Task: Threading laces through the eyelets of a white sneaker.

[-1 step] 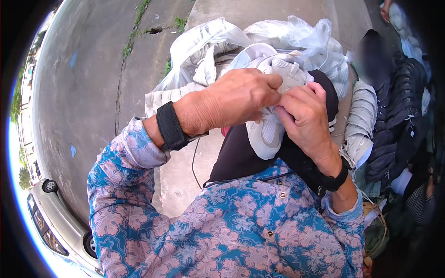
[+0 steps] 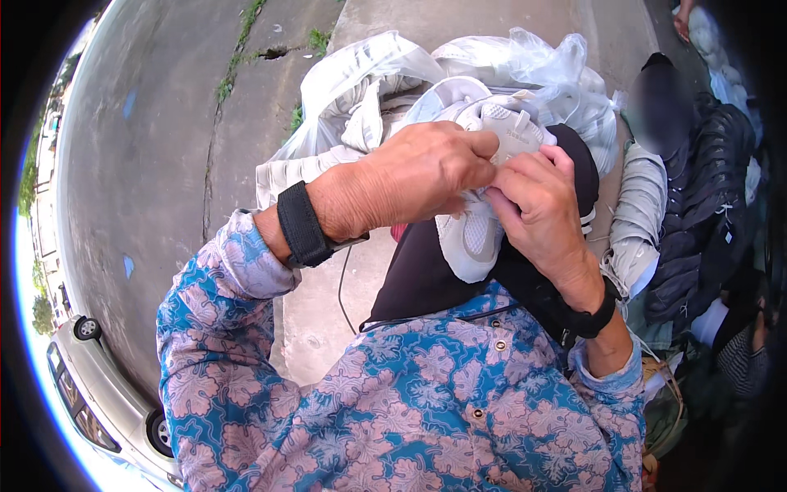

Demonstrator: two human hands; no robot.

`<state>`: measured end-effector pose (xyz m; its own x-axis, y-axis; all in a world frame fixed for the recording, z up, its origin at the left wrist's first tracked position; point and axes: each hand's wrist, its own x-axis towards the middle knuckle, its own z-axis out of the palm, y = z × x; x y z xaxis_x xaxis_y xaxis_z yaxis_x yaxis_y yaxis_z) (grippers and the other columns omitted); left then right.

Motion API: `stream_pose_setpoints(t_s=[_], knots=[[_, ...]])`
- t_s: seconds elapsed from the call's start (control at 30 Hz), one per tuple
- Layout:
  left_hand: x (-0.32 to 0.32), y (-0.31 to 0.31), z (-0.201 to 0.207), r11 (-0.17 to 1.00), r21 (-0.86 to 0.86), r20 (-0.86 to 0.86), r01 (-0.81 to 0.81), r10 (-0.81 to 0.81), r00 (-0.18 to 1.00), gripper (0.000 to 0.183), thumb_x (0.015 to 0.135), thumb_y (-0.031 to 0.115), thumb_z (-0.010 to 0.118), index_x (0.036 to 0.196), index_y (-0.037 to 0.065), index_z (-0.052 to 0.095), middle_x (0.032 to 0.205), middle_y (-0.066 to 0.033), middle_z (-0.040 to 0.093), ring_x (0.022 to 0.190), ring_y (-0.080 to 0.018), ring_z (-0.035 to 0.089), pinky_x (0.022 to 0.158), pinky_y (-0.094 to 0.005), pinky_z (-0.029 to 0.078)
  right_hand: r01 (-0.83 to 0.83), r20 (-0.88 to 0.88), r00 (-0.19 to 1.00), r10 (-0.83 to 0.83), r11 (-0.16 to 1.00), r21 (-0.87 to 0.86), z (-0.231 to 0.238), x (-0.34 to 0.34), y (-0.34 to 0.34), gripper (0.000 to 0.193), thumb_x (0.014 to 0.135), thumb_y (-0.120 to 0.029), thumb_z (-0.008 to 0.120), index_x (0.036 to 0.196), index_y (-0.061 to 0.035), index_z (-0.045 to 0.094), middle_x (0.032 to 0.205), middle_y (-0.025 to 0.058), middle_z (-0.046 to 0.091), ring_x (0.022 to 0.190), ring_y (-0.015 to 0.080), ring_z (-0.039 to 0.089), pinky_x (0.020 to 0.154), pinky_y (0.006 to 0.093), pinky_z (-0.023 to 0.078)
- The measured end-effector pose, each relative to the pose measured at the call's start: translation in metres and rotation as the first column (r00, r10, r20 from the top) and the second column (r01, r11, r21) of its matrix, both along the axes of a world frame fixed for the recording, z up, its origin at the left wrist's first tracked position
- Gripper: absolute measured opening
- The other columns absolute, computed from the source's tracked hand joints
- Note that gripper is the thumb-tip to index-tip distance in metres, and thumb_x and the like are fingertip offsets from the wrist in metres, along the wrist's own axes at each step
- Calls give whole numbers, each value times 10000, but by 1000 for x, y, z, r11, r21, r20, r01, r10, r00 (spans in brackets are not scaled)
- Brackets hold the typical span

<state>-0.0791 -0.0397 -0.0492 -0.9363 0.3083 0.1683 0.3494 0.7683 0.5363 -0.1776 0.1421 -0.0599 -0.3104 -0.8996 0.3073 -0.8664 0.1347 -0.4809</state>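
Note:
A white sneaker (image 2: 467, 258) rests on my black-clad lap, its toe toward me and its padded tongue (image 2: 518, 131) pointing away. Over its lacing area, my left hand (image 2: 422, 168) is closed, thumb and fingers pinched together. Close against it, my right hand (image 2: 534, 201) is closed too, fingertips pressed together at the same spot. Whatever is pinched there is hidden by the fingers. Both wrists wear black straps. Behind the sneaker lie more pale shoes (image 2: 307, 168), partly inside clear plastic bags (image 2: 369, 59).
To the right runs a row of stacked light shoes (image 2: 639, 197), beside a longer row of black shoes (image 2: 713, 189). Another person's hand (image 2: 682, 26) shows at the top right. A silver car (image 2: 98, 385) stands on the concrete at the far left.

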Motion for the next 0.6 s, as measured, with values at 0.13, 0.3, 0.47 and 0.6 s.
stream_pose_setpoints(t_s=[0.13,0.3,0.47,0.6], knots=[[2,-2,-8,993,121,-45,2,3,999,326,564,42,822,809,11,609,881,-75,575,832,-297,624,718,-400,512,-54,42,998,53,998,13,-2,-3,-2,60,761,-76,706,809,-85,670,792,21,595,828,212,598,928,387,369],[5,-2,-14,971,239,-61,14,0,998,312,563,35,824,778,18,600,885,-74,584,831,-305,621,705,-394,510,-105,83,991,102,994,23,-3,-5,-4,45,755,-75,706,782,-97,678,788,14,594,828,207,599,910,387,372],[7,3,-18,970,243,-110,7,20,994,299,568,30,820,788,28,617,889,-65,588,831,-302,616,703,-392,505,-140,80,988,135,989,52,-2,-8,-8,51,731,-75,700,768,-104,680,788,12,586,828,211,589,881,394,375],[11,4,-17,980,191,-152,-63,93,984,283,583,77,811,806,63,637,894,-46,582,830,-283,605,706,-391,498,-159,-22,987,162,982,98,-1,-8,-15,29,739,-94,679,767,-104,681,805,11,597,844,207,585,854,398,379]])
